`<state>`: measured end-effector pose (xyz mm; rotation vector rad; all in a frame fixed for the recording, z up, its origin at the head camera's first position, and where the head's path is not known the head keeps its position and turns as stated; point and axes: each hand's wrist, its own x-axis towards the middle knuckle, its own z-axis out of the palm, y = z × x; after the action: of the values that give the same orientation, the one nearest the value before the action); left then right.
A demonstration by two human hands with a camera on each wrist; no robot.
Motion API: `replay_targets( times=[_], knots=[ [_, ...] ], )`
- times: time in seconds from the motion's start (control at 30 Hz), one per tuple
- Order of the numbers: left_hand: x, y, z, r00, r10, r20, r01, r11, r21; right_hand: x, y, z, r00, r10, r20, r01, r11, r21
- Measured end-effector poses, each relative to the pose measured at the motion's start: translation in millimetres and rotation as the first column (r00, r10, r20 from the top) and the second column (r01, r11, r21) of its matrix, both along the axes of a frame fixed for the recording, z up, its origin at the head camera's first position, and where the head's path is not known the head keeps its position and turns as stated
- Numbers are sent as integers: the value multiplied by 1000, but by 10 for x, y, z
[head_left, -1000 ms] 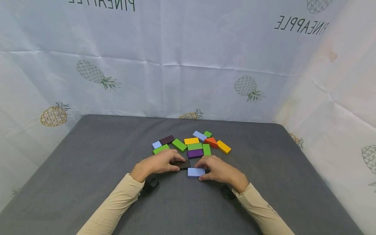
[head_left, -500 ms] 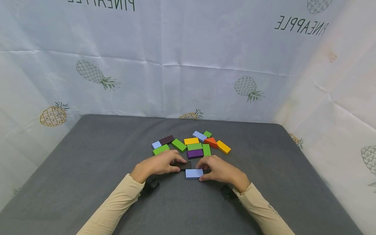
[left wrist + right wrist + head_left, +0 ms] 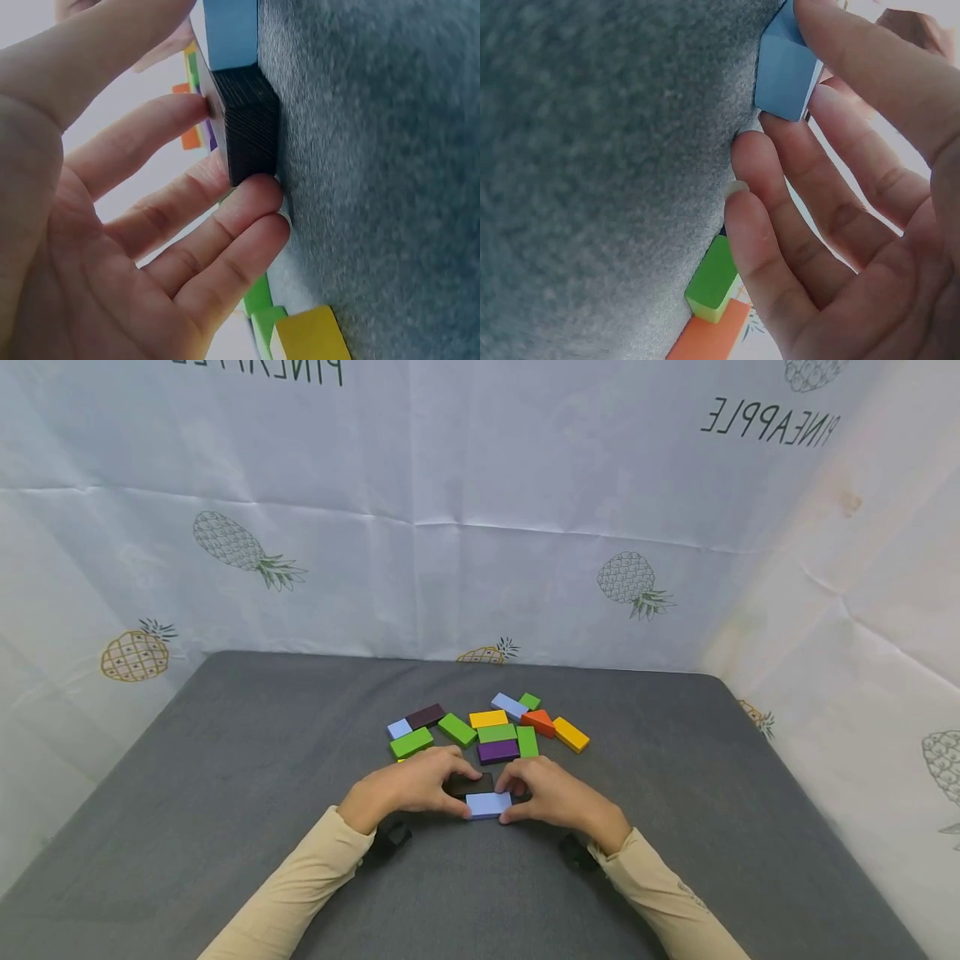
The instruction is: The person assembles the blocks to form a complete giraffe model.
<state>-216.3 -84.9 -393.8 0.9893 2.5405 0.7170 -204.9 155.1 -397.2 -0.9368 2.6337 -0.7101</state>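
In the head view a light blue block [image 3: 487, 805] lies flat along the near side of a black block [image 3: 477, 783]. My left hand [image 3: 414, 782] has its thumb at the blue block's left end. Its fingertips are on the top and left end of the black block, as the left wrist view shows with the black block [image 3: 253, 142] right up against the blue one [image 3: 231, 34]. From the right, my right hand [image 3: 558, 795] grips the blue block between thumb and fingers. In the right wrist view its thumb lies along the blue block [image 3: 786, 79].
Beyond the hands lie a purple block [image 3: 498, 752], green blocks [image 3: 528, 742], a yellow block [image 3: 488, 718] and an orange triangle [image 3: 539, 722]. A dark block [image 3: 425, 716] and a green block [image 3: 411, 743] sit behind the left hand. Grey cloth [image 3: 480, 893] covers the table.
The blue block has slid left along the near side of the black block with the right hand. The left thumb has come down to the blue block's end; the black block has shifted slightly right.
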Motion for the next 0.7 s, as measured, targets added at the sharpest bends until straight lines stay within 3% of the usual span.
replay_targets(
  times=[0.4, 0.7],
  knots=[
    [53, 49, 18, 1000, 12, -20, -12, 1000, -27, 5, 15, 13, 1000, -13, 17, 13, 1000, 3],
    [49, 45, 23, 1000, 12, -4, -12, 998, -67, -4, 27, 30, 999, 26, 25, -26, 1000, -5]
  ],
)
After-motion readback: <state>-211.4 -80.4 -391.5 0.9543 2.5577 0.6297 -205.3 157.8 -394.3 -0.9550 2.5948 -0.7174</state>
